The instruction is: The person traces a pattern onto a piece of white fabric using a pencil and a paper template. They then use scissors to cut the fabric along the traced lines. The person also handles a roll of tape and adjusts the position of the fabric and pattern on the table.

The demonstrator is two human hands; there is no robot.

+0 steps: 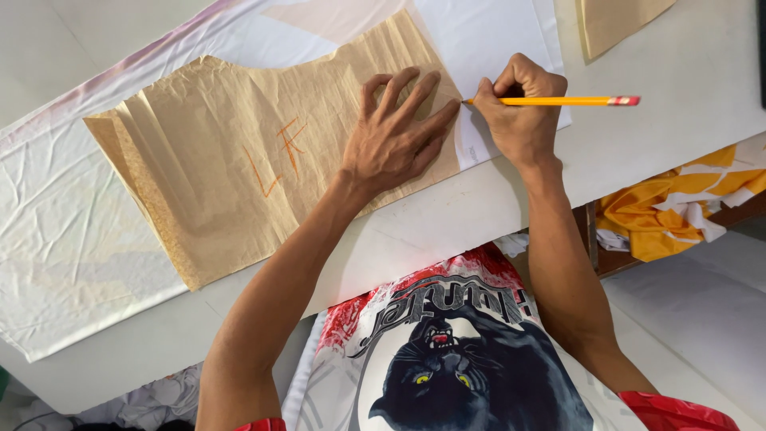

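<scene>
A creased brown paper pattern piece [215, 160] with orange markings lies on white fabric [72, 231] spread over a white table [662, 88]. My left hand [395, 136] presses flat on the pattern's right end, fingers spread. My right hand [523, 108] grips a yellow pencil [558, 100] with a pink eraser; its tip touches the fabric at the pattern's right edge.
Another brown paper piece [618, 20] lies at the table's far edge. Yellow and white cloth [678, 207] is bunched on a shelf below the table at right. My printed shirt fills the bottom middle, close to the table's near edge.
</scene>
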